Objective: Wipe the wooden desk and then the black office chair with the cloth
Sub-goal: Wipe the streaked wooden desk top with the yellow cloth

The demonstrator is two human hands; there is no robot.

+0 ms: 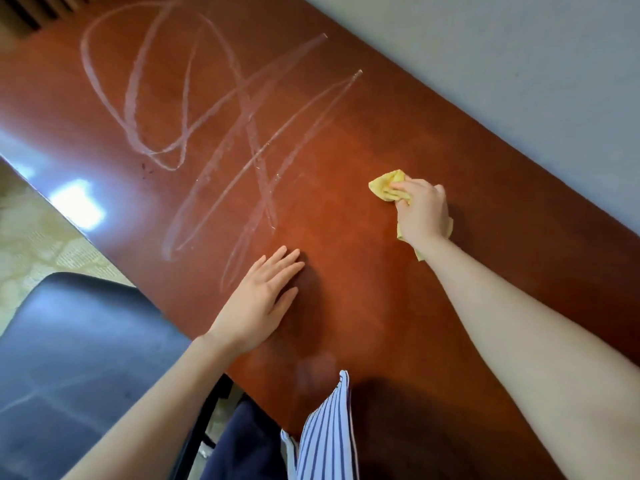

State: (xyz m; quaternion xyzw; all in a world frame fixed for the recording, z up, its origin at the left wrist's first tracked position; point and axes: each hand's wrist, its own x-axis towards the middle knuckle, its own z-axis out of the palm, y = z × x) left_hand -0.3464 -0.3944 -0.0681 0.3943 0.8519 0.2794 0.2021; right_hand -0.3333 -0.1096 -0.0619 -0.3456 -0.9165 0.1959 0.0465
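The reddish-brown wooden desk [346, 140] fills most of the view, running from upper left to lower right. White looping smear marks [194, 109] cross its left and middle part. My right hand [420, 211] grips a crumpled yellow cloth [386, 185] and holds it against the desk top near the far edge. My left hand [263, 299] lies flat on the desk near the front edge, fingers straight and spread, holding nothing. The black office chair [76, 358] stands at the lower left, its seat partly under the desk edge.
A grey wall [519, 64] runs along the desk's far edge. A pale patterned carpet [38, 237] shows at the left, beyond the chair. A striped shirt hem [327, 434] hangs at the bottom centre. Dark slats [31, 12] sit in the top left corner.
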